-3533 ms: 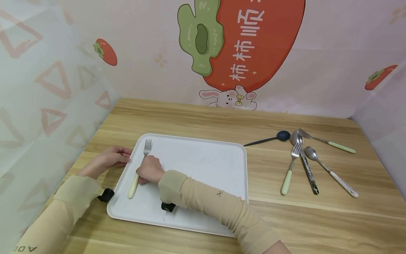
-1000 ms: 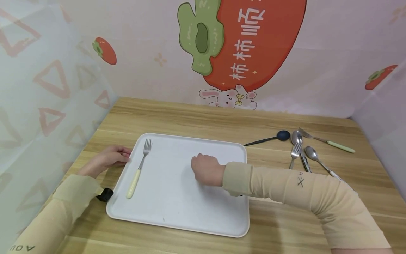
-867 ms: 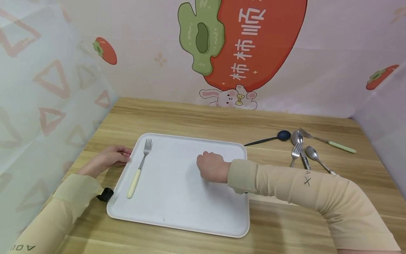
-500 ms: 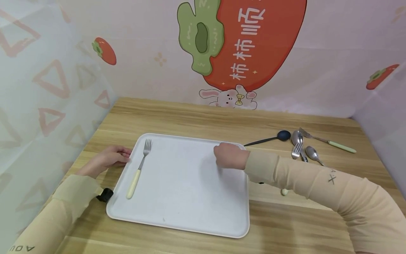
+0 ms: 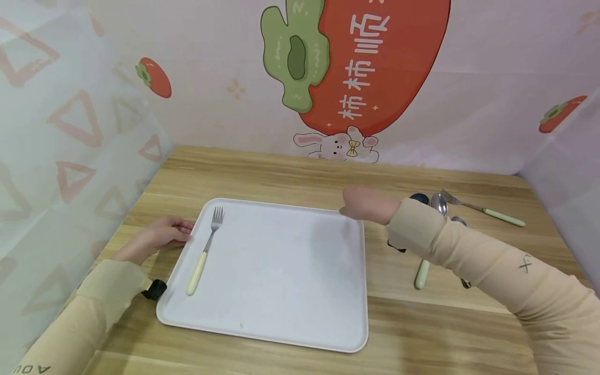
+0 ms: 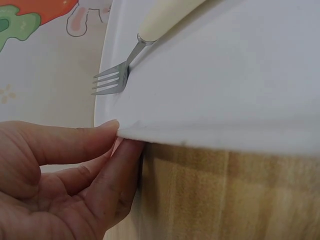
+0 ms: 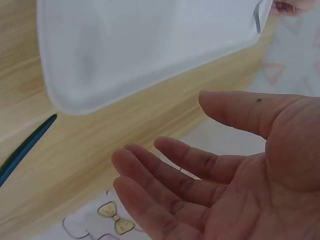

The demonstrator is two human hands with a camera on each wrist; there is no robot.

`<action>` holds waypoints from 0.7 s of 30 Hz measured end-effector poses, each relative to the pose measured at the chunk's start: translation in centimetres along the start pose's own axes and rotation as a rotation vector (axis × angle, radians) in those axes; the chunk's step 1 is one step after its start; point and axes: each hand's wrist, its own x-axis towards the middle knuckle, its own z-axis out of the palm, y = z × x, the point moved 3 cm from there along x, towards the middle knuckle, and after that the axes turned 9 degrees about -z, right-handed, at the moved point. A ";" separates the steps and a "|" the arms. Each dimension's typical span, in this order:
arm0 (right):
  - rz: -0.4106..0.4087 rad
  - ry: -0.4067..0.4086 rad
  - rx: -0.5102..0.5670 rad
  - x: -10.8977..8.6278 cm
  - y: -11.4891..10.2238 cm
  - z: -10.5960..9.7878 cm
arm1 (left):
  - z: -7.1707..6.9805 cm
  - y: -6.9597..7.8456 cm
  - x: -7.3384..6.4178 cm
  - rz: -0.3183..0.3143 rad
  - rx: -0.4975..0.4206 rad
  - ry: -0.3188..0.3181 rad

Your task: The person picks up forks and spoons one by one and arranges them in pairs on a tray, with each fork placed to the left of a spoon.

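A white rectangular tray (image 5: pixel 276 271) lies on the wooden table. On its left side rests a fork (image 5: pixel 197 271) with a cream handle, tines pointing away. At the tray's left edge my left hand (image 5: pixel 161 237) pinches the rim between thumb and fingers, as the left wrist view shows up close. Over the tray's far right corner hovers my right hand (image 5: pixel 367 204), slightly blurred. In the right wrist view its fingers (image 7: pixel 185 187) are spread and loosely bent, holding nothing. The black spoon (image 5: pixel 419 198) is nearest to it, with its handle hidden behind the hand and sleeve.
Beyond the right sleeve lie a metal spoon (image 5: pixel 439 203), a smaller spoon (image 5: pixel 459 220) mostly covered, and a green-handled fork (image 5: pixel 503 216). Another pale green handle (image 5: pixel 422 273) shows below the sleeve. A printed wall sheet (image 5: pixel 225 114) stands behind the table (image 5: pixel 262 169).
The right hand was on the fork at the tray's left side; it has let go and moved right and away to the far right corner. The left hand stays at the rim.
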 end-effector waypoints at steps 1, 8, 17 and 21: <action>0.000 0.013 0.008 0.0 0.4 -0.2 | 0.0 -0.1 0.0 0.005 -0.004 -0.004; 0.087 0.059 0.082 -0.7 3.2 -1.1 | 0.0 -0.2 0.1 -0.005 0.006 0.003; 0.159 0.123 0.148 -1.0 7.5 -1.1 | -0.1 0.0 0.1 -0.013 0.020 0.004; 0.174 0.155 0.225 -1.2 9.3 -0.6 | -0.1 0.0 0.1 -0.010 0.024 0.003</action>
